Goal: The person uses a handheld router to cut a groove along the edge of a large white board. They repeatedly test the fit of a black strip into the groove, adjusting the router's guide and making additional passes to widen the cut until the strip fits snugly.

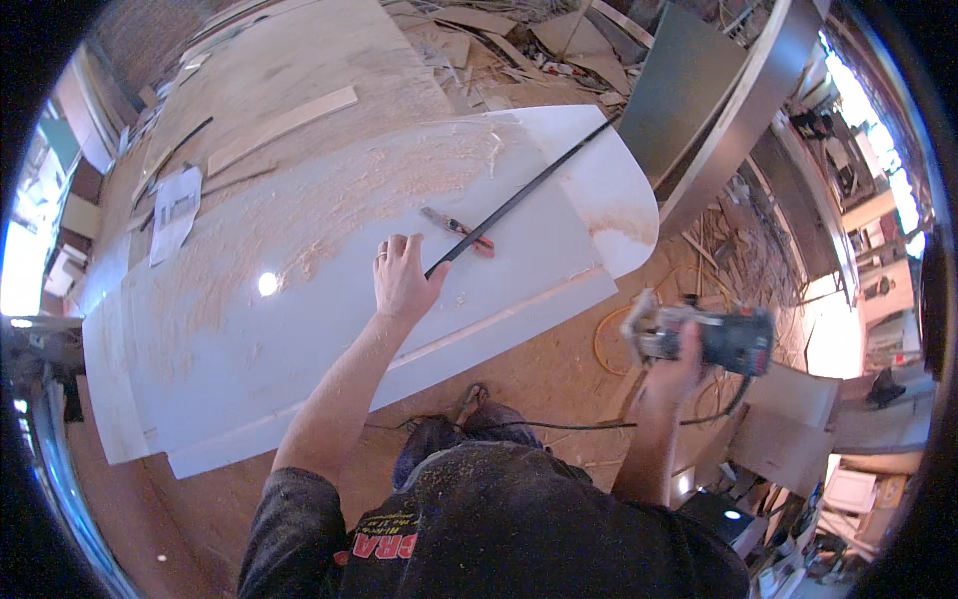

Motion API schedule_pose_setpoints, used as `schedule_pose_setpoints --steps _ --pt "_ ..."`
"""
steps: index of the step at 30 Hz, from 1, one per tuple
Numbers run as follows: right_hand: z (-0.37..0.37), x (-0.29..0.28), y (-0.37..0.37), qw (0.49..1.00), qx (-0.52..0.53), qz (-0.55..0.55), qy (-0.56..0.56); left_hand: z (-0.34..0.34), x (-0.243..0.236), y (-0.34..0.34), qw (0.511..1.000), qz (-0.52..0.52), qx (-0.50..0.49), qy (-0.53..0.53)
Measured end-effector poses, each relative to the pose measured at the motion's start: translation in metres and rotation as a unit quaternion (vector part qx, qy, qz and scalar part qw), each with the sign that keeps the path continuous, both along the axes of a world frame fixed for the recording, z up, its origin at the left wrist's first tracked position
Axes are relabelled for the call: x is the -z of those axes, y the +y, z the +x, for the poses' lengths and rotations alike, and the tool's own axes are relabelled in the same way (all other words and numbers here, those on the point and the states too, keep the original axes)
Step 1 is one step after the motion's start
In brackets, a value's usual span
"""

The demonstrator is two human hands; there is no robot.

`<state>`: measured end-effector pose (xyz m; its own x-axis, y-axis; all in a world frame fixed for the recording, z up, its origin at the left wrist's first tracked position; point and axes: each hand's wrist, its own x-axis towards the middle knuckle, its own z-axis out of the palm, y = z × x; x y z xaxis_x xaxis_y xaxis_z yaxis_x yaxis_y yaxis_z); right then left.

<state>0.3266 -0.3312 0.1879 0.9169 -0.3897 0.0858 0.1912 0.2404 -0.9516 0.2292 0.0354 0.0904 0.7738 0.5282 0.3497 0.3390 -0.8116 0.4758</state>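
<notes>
My left hand rests on a large pale panel with its fingers spread and slightly bent, its thumb against one end of a long black strip, which reaches diagonally to the panel's far right. Beside the strip lies a tool with red handles, partly behind it. At the right, off the panel, my right hand is closed round a dark power router with a corded body and a metal base, slightly blurred. Wood shavings cover much of the panel's far half.
Behind lie a wooden board, thin battens, a paper sheet and scrap pieces. Tall boards lean at the back right. A yellow hose and black cable cross the dusty floor near my feet.
</notes>
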Motion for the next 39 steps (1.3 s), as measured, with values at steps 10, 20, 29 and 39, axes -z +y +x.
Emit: schedule_pose_setpoints --steps 10,20,29,39 --pt "0.087 -0.076 -0.031 0.977 -0.132 0.152 -0.068 0.016 0.064 -0.005 0.984 -0.026 -0.022 0.177" --pt "0.251 -0.02 0.049 0.943 -0.255 0.207 0.062 0.001 0.017 -0.031 0.974 -0.179 -0.093 0.104" --pt "0.319 0.091 0.166 0.949 -0.312 0.025 -0.043 -0.06 0.011 -0.071 0.918 -0.273 -0.267 -0.11" --pt "0.304 0.152 0.276 0.815 -0.454 0.312 0.18 -0.095 0.015 -0.115 0.846 -0.279 -0.409 -0.197"
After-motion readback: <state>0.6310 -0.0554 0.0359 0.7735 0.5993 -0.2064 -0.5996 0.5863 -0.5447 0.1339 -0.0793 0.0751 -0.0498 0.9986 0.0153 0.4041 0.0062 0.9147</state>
